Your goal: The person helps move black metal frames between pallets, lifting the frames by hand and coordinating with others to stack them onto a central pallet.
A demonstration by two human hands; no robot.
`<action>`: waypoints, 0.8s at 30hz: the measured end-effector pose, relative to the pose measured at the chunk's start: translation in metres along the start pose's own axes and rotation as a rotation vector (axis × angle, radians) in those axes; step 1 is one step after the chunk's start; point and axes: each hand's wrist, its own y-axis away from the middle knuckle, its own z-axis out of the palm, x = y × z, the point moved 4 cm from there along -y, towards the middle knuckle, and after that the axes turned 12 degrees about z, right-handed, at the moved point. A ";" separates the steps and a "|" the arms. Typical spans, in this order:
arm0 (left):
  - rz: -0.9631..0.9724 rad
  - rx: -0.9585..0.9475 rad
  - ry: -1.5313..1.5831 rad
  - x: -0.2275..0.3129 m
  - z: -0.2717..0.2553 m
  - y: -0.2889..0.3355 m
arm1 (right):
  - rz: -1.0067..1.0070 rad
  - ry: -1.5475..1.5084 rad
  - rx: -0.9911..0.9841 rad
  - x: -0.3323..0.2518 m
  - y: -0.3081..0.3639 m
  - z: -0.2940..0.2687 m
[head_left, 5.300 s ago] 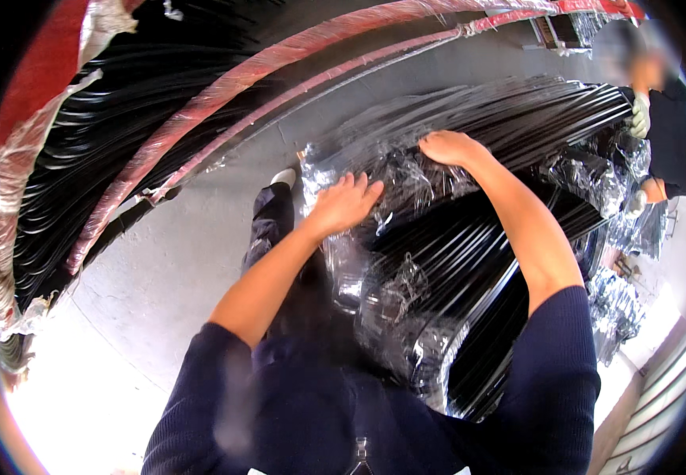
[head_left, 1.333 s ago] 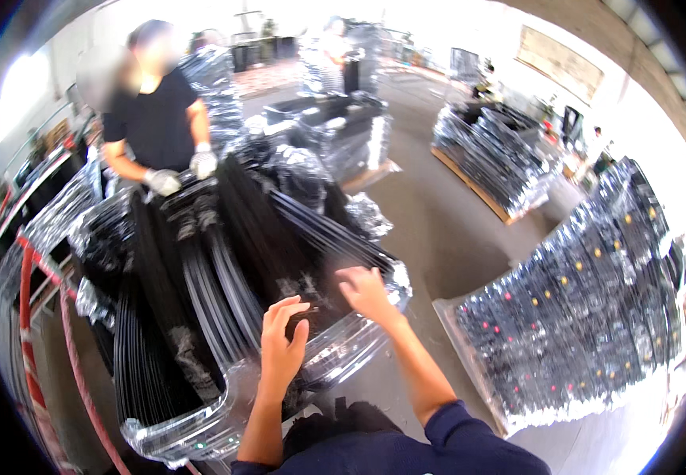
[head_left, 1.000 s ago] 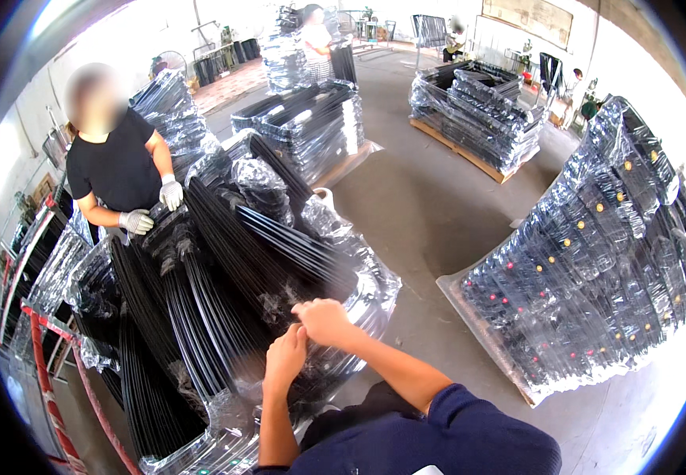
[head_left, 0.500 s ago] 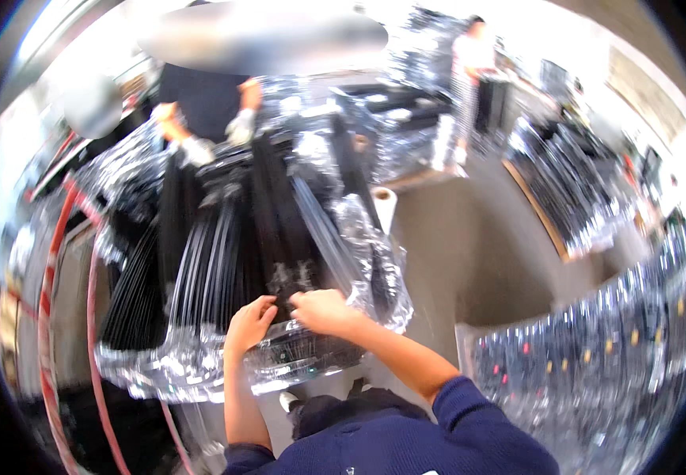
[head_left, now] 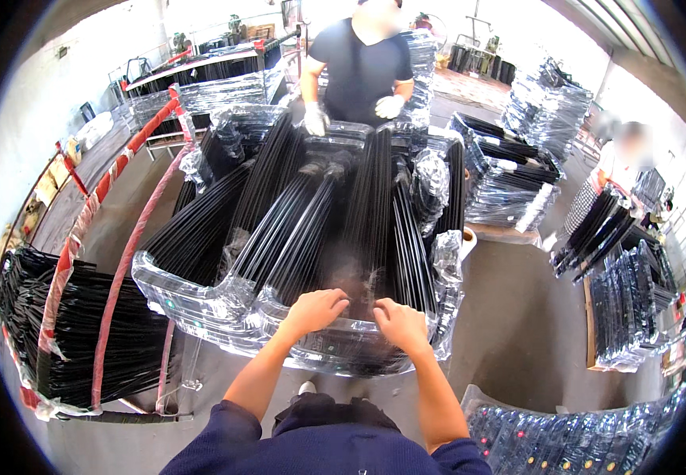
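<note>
In front of me lies a wide stack of long black strips [head_left: 279,237], gathered in bundles and partly wrapped in clear plastic film [head_left: 192,289]. My left hand [head_left: 317,310] has its fingers bent over the near end of the middle bundle [head_left: 366,214]. A short way to its right, my right hand [head_left: 402,323] curls onto that same near end. Both hands look closed on the bundle, though the fingertips are partly hidden. Between them the strips are smeared by motion.
Across the stack stands a co-worker in white gloves [head_left: 317,120]. A red-and-white wrapped rail [head_left: 113,182] runs along the left, beside more black strips [head_left: 129,340]. Film-wrapped parts [head_left: 556,435] lie at the lower right. Another person [head_left: 620,166] handles black strips farther right.
My view has swung left, so the stack sits farther right in the picture. My hands are farther apart. The co-worker, earlier reaching onto the stack, now stands with gloved hands at its far end.
</note>
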 end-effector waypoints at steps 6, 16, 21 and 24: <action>0.065 0.230 -0.065 0.012 -0.009 0.002 | 0.047 -0.042 0.015 0.004 -0.006 0.000; 0.109 0.114 0.029 0.005 -0.006 0.002 | 0.116 -0.029 0.002 -0.005 -0.005 -0.006; 0.171 0.162 0.069 0.005 -0.004 0.002 | 0.134 0.012 0.011 -0.002 -0.006 -0.003; 0.053 0.035 0.039 0.001 -0.003 0.002 | 0.114 0.004 0.026 -0.003 -0.006 -0.003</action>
